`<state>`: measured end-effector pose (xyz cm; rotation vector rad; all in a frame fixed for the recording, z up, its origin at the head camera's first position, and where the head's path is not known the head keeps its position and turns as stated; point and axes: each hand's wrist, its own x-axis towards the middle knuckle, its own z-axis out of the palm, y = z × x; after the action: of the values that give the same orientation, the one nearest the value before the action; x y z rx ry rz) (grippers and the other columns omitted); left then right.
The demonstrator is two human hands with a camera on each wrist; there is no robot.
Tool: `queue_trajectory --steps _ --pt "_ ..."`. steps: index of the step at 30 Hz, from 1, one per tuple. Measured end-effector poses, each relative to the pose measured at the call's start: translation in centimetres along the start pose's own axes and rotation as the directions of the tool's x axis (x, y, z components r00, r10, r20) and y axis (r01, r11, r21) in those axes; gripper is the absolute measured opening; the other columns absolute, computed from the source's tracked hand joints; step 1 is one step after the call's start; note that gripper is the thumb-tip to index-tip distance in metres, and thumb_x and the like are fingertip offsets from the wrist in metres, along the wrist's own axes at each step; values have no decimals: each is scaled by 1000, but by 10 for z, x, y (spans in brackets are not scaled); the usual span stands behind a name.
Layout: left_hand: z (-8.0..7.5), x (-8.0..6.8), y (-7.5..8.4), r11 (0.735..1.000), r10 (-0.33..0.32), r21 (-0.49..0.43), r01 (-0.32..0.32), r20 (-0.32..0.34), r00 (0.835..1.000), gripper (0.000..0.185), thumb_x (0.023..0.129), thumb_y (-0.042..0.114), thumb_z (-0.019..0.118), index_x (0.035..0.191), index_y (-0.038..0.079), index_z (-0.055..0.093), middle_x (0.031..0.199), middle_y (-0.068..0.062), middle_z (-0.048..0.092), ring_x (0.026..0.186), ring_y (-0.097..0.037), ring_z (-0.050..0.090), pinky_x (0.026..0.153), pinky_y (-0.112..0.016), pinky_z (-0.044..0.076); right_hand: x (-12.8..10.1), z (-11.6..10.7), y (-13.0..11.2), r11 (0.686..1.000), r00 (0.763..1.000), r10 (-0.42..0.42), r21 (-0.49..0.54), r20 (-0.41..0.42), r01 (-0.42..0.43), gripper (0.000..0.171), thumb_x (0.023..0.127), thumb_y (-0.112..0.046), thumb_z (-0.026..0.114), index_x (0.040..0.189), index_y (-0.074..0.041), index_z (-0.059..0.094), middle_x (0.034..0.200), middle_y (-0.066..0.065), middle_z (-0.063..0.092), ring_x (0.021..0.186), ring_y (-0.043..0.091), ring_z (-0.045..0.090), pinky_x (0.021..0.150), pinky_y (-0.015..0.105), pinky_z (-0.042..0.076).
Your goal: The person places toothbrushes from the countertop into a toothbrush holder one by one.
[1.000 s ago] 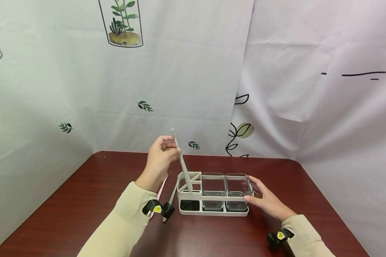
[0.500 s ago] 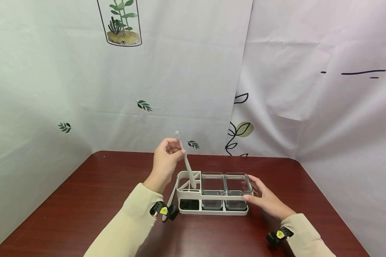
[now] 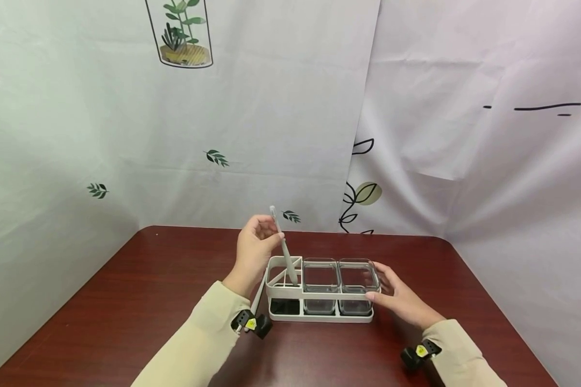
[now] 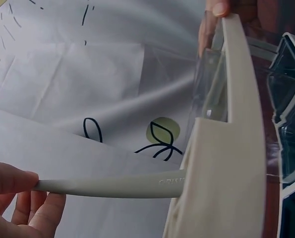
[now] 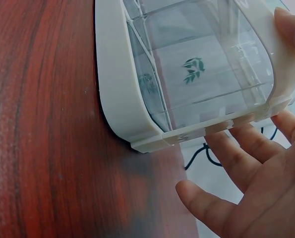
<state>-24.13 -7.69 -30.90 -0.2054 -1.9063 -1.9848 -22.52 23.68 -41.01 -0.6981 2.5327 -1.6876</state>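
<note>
My left hand (image 3: 254,251) pinches a pale grey-green toothbrush (image 3: 289,259) between thumb and fingers, near its neck. The brush leans slightly, head up, and its handle end is within the divided left section of a white toothbrush holder (image 3: 290,292). From the left wrist view, the handle (image 4: 112,185) meets the holder's top (image 4: 244,144). At the holder's right end, my right hand (image 3: 401,301) grips it, thumb on the front rim and fingers round the side. Two clear cups (image 3: 321,289) sit in the holder's other sections.
Another pale toothbrush (image 3: 259,296) lies on the dark red table (image 3: 184,301) left of the holder, partly hidden by my left wrist. Behind the table's far edge hangs a white printed cloth (image 3: 281,107). Dark cables (image 5: 206,154) show beyond the table edge in the right wrist view.
My left hand has moved right and down, bringing the toothbrush's lower end further right within the left section. The pink toothbrush on the table is now hidden. The right hand stays put.
</note>
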Motion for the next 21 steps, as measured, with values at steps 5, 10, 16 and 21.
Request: queue_trajectory --steps 5,10,16,21 --pt "2 -5 -3 999 -8 53 7 15 1000 25 79 -14 65 102 -7 56 85 -2 56 77 -11 55 67 -20 49 2 0 1 1000 1000 -2 -1 7 2 71 90 -13 67 146 -1 26 142 29 41 131 45 39 95 11 36" --pt "3 -9 -5 997 -25 74 22 33 999 25 79 -14 65 101 -5 56 84 -1 56 78 -13 56 69 -21 50 3 -2 1 999 1000 31 -8 5 -31 72 90 -15 68 146 -3 25 143 27 41 132 44 38 94 12 37" --pt "4 -13 -12 995 1 103 -5 46 999 24 78 -13 66 98 -2 57 83 -2 57 75 -12 55 67 -21 47 2 -2 -1 999 999 40 -9 11 -40 72 90 -15 67 146 -3 25 144 26 40 133 44 38 95 12 37" --pt "5 -17 -18 989 -31 145 19 82 996 23 81 -11 65 99 0 57 86 -6 57 77 -14 54 67 -23 47 0 -2 -1 1000 1000 27 -3 12 -27 71 90 -14 67 146 -2 25 143 28 41 132 45 38 94 12 38"
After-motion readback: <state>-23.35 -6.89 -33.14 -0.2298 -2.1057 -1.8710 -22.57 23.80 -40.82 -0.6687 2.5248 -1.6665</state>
